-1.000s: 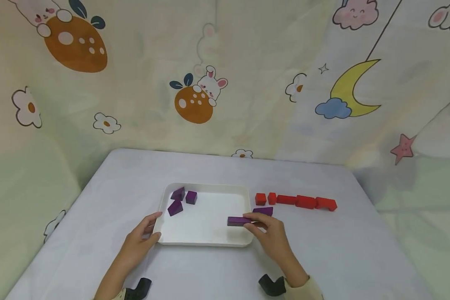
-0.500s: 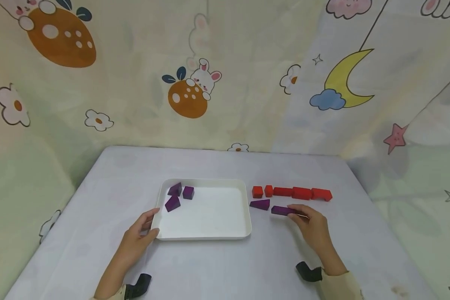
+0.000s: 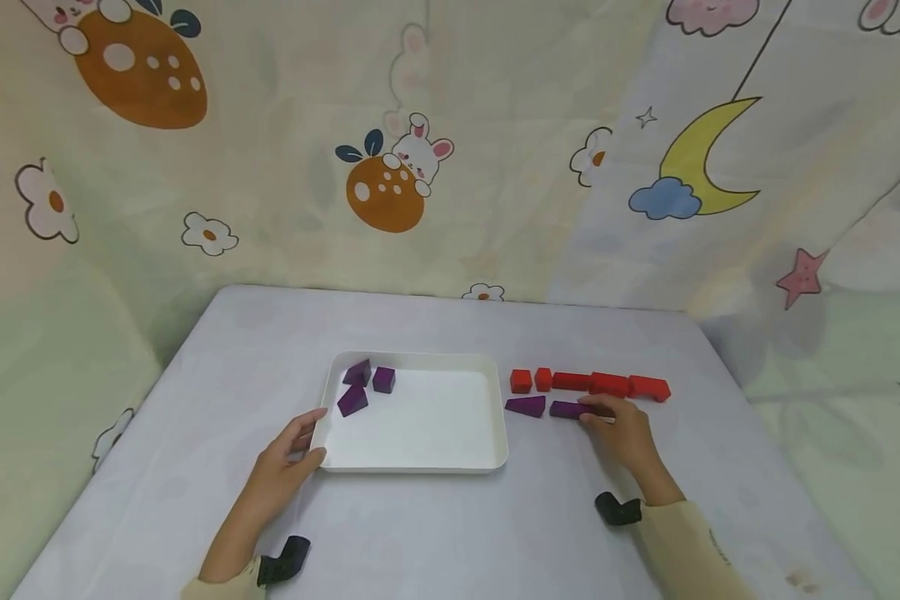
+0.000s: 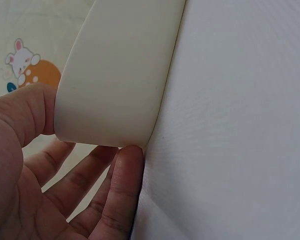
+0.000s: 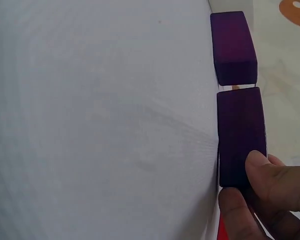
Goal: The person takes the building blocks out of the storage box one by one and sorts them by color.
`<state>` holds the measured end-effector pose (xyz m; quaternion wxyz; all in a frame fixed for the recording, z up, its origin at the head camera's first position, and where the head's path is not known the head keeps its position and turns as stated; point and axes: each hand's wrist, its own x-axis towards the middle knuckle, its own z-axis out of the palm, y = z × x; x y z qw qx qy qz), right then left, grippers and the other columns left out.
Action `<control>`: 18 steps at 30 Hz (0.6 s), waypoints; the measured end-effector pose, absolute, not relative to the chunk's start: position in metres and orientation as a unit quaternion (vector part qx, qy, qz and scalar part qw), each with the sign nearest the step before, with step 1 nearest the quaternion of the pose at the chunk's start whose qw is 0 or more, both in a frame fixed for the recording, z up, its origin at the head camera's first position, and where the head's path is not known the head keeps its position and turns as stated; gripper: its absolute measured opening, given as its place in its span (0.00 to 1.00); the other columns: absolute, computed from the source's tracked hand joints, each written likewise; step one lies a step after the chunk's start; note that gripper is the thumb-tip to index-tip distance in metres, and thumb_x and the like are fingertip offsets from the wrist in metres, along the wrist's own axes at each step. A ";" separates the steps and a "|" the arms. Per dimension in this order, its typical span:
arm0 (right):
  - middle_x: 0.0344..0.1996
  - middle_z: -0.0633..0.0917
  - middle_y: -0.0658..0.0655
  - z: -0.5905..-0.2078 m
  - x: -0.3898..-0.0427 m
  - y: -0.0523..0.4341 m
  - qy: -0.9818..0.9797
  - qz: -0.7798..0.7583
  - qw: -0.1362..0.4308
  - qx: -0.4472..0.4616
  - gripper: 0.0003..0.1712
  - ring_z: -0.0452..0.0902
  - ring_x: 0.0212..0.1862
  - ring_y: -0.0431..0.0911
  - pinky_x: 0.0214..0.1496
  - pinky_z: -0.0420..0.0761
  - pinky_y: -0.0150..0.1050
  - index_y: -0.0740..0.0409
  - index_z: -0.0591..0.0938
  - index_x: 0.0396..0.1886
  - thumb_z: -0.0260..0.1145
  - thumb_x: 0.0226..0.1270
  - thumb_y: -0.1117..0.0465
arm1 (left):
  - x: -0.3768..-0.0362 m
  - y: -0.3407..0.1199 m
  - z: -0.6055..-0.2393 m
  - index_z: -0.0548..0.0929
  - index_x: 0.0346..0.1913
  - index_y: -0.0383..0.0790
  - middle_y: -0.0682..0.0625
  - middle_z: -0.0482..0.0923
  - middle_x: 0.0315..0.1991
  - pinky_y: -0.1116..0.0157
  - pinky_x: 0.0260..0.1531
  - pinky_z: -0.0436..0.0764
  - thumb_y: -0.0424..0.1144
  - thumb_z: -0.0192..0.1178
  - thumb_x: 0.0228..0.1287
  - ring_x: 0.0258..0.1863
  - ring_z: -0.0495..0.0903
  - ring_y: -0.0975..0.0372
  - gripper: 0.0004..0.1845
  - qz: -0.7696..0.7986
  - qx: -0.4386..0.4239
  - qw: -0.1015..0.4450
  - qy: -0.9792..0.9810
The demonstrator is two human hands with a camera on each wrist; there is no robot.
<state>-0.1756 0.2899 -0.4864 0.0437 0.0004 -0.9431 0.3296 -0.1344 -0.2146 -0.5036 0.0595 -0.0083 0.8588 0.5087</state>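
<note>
A white tray (image 3: 420, 467) lies mid-table with three small purple blocks (image 3: 366, 385) in its far left corner. My left hand (image 3: 309, 435) grips the tray's near left corner; in the left wrist view the thumb and fingers (image 4: 125, 175) clasp the tray's rim (image 4: 115, 75). Right of the tray, a purple wedge (image 3: 527, 406) and a long purple block (image 3: 567, 409) lie end to end on the table. My right hand (image 3: 594, 414) pinches the long block's right end. In the right wrist view the fingertips (image 5: 269, 175) hold the long block (image 5: 241, 135), just short of the wedge (image 5: 233, 45).
A row of several red blocks (image 3: 591, 383) lies just beyond the purple pair. Black wrist mounts (image 3: 288, 558) sit near both cuffs. A cartoon-print cloth (image 3: 390, 183) hangs behind the table, and its pale cover (image 3: 450, 533) is bare in front.
My right hand carried the long purple block from the tray's right rim out to the table and set it beside the wedge. The left hand stayed on the tray corner.
</note>
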 end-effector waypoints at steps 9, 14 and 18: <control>0.63 0.84 0.74 -0.459 -0.172 0.275 -0.944 0.325 0.055 0.004 0.23 0.81 0.64 0.71 0.62 0.83 0.63 0.69 0.82 0.66 0.72 0.73 0.70 | -0.135 -0.215 -0.502 0.70 0.81 0.43 0.31 0.75 0.73 0.41 0.65 0.79 0.33 0.61 0.78 0.70 0.76 0.40 0.31 0.516 -0.013 0.053 0.855; 0.62 0.85 0.72 -0.438 -0.182 0.239 -0.928 0.360 0.074 0.055 0.22 0.82 0.64 0.69 0.63 0.82 0.61 0.68 0.84 0.65 0.72 0.73 0.71 | -0.136 -0.214 -0.504 0.71 0.80 0.43 0.32 0.77 0.71 0.42 0.64 0.80 0.32 0.61 0.77 0.69 0.77 0.41 0.31 0.522 -0.013 0.049 0.851; 0.62 0.86 0.69 -0.435 -0.205 0.199 -0.915 0.392 0.042 0.085 0.21 0.82 0.65 0.66 0.62 0.83 0.58 0.67 0.84 0.64 0.72 0.74 0.68 | -0.135 -0.215 -0.505 0.71 0.80 0.43 0.33 0.78 0.70 0.42 0.64 0.80 0.32 0.61 0.77 0.68 0.78 0.41 0.31 0.520 -0.019 0.047 0.853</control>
